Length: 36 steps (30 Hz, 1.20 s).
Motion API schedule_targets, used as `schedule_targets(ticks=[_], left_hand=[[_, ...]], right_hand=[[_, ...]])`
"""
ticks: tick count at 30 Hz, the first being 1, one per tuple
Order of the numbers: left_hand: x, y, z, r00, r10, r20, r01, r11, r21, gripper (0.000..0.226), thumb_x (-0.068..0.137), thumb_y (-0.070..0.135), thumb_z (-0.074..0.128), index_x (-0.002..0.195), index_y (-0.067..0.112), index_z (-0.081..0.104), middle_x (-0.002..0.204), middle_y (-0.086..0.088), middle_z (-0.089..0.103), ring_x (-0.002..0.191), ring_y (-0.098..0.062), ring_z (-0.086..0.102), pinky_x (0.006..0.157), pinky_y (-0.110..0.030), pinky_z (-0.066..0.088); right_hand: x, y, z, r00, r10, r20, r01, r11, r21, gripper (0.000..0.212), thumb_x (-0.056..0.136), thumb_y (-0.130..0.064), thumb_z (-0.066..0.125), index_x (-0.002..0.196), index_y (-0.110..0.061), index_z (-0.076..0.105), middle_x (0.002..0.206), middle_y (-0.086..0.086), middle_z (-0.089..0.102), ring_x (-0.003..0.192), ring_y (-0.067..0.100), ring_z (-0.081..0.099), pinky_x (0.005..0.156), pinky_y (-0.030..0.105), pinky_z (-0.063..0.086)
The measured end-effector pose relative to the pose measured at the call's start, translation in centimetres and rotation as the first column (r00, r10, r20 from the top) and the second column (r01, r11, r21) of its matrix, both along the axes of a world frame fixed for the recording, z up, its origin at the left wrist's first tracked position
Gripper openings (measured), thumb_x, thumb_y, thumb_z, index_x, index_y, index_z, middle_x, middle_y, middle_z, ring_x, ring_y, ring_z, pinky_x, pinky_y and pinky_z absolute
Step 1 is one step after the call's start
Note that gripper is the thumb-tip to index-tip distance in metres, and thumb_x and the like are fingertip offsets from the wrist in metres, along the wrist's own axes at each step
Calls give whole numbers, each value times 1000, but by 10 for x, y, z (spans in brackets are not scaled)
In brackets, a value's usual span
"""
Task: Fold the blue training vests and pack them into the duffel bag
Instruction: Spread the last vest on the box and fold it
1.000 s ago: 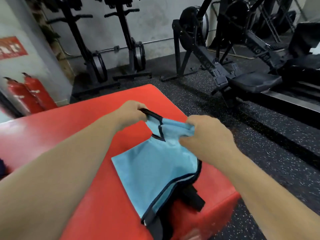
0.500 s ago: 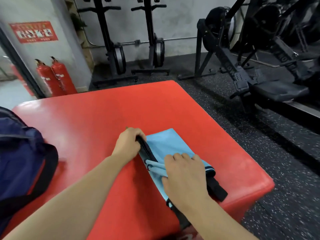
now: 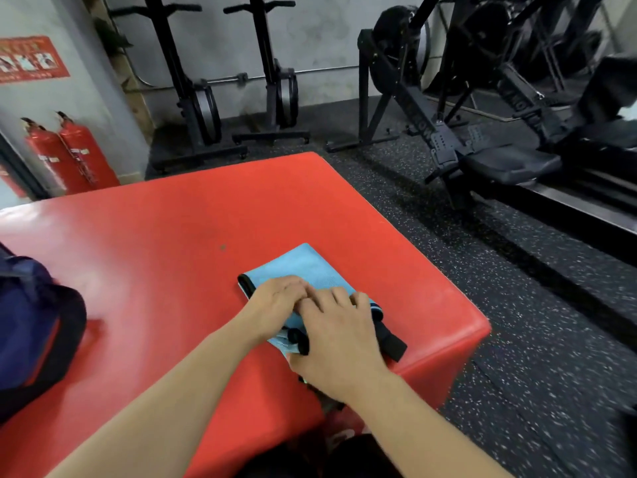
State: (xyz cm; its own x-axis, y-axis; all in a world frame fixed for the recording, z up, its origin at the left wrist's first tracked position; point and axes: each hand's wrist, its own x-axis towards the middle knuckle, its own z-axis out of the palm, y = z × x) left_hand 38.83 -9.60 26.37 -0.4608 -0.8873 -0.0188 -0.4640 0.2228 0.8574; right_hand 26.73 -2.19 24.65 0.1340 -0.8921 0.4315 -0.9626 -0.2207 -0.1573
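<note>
The blue training vest (image 3: 310, 267) lies folded small on the red plyo box (image 3: 172, 236), toward its 4 o'clock corner, with a black strap (image 3: 391, 341) trailing off at 4 o'clock. The right hand (image 3: 337, 343) presses flat on it, fingers lightly spread. The left hand (image 3: 275, 305) sits at its 10 o'clock, fingers bent onto the cloth; whether they pinch it I cannot tell. The folding looks nearly done. Next, the bundle needs gripping whole and carrying to the navy duffel bag (image 3: 31, 326) at 9 o'clock.

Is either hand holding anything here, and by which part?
Nothing is gripped: left hand and right hand press flat on the folded blue vest.
</note>
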Motion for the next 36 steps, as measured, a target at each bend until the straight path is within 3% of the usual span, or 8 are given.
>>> schedule_targets(ticks=[4,7,10,13,20,25,33,36], left_hand=[[-1,15,14,1000,-9,24,7,996,88,53,56,54,52,96,23,69,108,-4,69,99,-11,60,92,-32,45],[-1,38,19,924,-166,344,145,986,88,70,60,48,67,128,37,52,128,18,55,121,4,48,100,-23,40],[-5,52,11,829,-80,554,135,989,-58,83,68,43,75,141,35,38,137,17,48,127,-2,45,104,-27,41],[-14,54,7,847,38,531,27,993,-114,74,65,52,76,131,34,47,128,18,55,118,-5,53,99,-32,46],[-51,49,10,660,269,702,-85,954,-286,37,72,51,67,95,24,55,92,7,61,86,-18,60,69,-31,49],[-36,19,21,818,170,550,-163,985,-60,28,84,25,59,62,13,46,50,1,47,46,-17,48,51,-25,40],[-35,5,29,859,54,509,-121,988,99,33,89,22,61,66,14,40,55,0,36,46,-13,31,43,-22,26],[-34,3,26,861,66,504,-131,987,95,37,90,22,60,63,15,37,55,1,34,47,-14,30,43,-22,25]], right_hand=[[-61,12,11,986,-14,164,-12,988,154,64,60,-57,46,118,-32,58,117,-10,53,114,17,42,83,33,24],[-103,10,11,915,-195,354,132,972,195,52,68,-44,53,117,-30,61,116,-6,58,115,21,46,92,36,35],[-115,5,5,866,-250,433,106,938,330,41,78,-27,68,118,-27,61,109,-7,62,113,20,50,98,41,39],[-108,3,-1,858,-239,454,65,928,367,38,79,-28,70,116,-28,61,103,-9,64,110,18,52,96,39,41],[-94,-2,-6,865,-317,390,173,916,362,28,83,-34,65,110,-30,62,99,-10,66,108,20,53,90,36,42],[-96,-2,-7,863,-369,346,207,882,424,24,85,-25,61,108,-31,64,100,-11,69,113,19,53,90,34,38],[-58,-8,-1,884,-405,232,306,878,368,57,75,-65,59,117,-27,57,118,-2,57,117,23,45,91,39,35],[-47,-16,-3,887,-435,154,368,868,334,53,83,-61,57,117,-22,52,122,3,55,118,25,44,91,40,35]])
